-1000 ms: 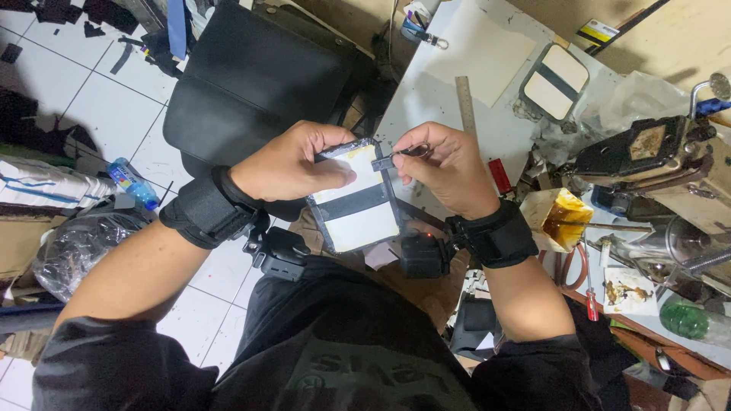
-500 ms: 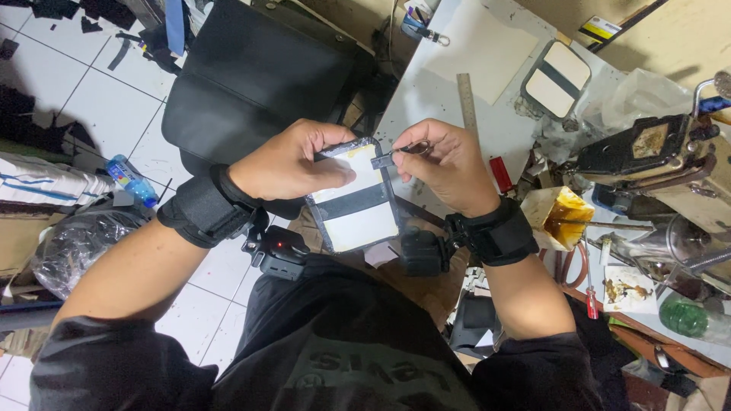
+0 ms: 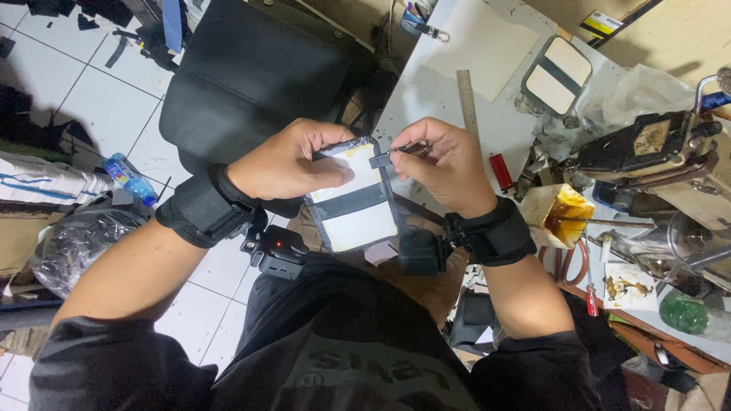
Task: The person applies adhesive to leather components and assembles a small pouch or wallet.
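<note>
Now, biggest first: a black chair [image 3: 251,84] sits behind the hands, beside the grey worktable [image 3: 426,99] carrying a metal ruler [image 3: 467,103] and a second cream panel with a black band [image 3: 557,74]. Over the lap, the left hand [image 3: 293,164] is wrapped around a cream rectangular panel with a black band [image 3: 354,199], thumb pressed across its face. At the panel's top corner, the right hand [image 3: 442,164] pinches small scissors [image 3: 402,152], fingers closed tight on them.
</note>
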